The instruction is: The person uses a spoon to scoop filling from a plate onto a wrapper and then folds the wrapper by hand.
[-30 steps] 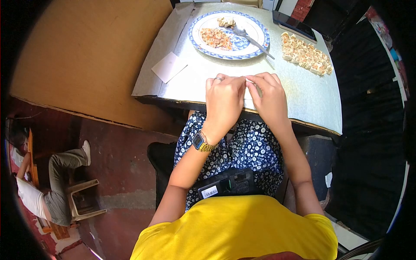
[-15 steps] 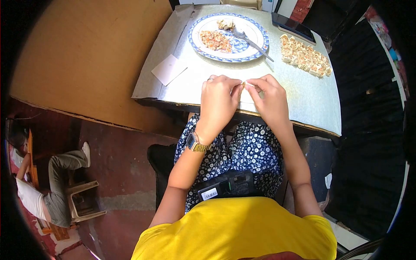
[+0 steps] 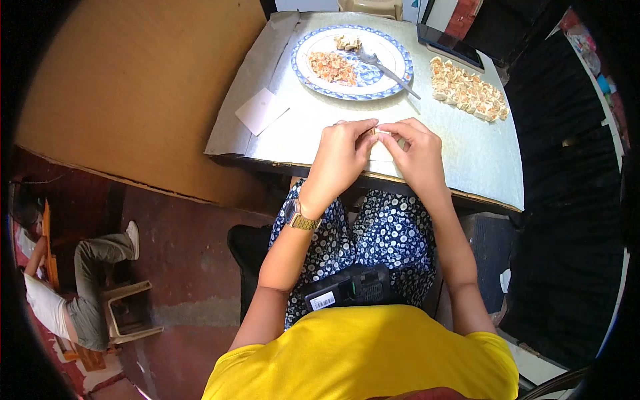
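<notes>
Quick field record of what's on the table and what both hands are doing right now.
left hand: pinching the wrapper with the right
right hand: pinching the same wrapper
wrapper: small, pale, between both hands' fingers, above the table's near edge
plate: blue-rimmed, far side, holds filling and a spoon
dumplings: finished rows, right of plate
paper: white square, left of hands
phone: far right corner
</notes>
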A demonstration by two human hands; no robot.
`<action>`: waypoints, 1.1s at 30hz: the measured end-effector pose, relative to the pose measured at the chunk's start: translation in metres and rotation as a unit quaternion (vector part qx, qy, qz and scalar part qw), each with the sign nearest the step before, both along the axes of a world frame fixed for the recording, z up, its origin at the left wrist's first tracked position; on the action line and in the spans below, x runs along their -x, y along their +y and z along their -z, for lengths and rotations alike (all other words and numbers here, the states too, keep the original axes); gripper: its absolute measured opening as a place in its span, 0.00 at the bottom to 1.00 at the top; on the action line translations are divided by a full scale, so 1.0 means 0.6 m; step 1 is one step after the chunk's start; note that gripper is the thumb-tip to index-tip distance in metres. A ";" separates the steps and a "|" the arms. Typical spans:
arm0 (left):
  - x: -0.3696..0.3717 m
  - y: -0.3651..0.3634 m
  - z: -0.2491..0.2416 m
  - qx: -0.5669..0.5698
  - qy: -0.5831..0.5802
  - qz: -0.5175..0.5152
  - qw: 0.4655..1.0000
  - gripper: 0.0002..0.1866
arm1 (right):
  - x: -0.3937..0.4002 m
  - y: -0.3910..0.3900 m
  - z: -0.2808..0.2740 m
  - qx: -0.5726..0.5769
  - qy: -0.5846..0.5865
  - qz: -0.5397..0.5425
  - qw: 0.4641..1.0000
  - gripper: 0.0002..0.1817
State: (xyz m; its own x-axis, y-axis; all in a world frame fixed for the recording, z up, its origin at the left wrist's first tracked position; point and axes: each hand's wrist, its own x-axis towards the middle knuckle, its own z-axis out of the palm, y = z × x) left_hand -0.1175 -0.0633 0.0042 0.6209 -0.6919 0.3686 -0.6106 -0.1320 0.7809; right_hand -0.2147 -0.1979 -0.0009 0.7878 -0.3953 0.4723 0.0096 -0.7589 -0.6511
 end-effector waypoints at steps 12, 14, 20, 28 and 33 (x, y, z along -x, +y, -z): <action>0.002 -0.005 0.020 0.055 0.000 -0.028 0.998 0.12 | 0.004 -0.004 -0.016 -0.074 0.036 -0.013 0.997 0.10; 0.003 -0.006 0.019 0.053 -0.017 -0.039 0.998 0.12 | 0.000 0.000 -0.010 -0.044 0.013 -0.018 0.999 0.09; 0.003 -0.006 0.026 0.070 -0.058 -0.040 0.995 0.12 | -0.005 0.004 -0.005 -0.034 0.011 -0.007 0.999 0.08; -0.001 -0.008 0.025 0.072 -0.037 -0.028 0.996 0.11 | -0.013 0.005 -0.003 -0.003 0.000 -0.018 1.000 0.07; -0.005 -0.007 0.027 0.077 0.039 -0.023 0.996 0.12 | 0.000 -0.005 -0.035 -0.048 0.086 -0.069 0.993 0.10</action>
State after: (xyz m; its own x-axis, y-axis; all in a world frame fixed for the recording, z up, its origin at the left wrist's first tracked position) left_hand -0.1144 -0.0672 -0.0121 0.6823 -0.6002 0.4175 -0.5426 -0.0329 0.8394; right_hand -0.2149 -0.2009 0.0202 0.9033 -0.3151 0.2912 -0.0091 -0.6927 -0.7212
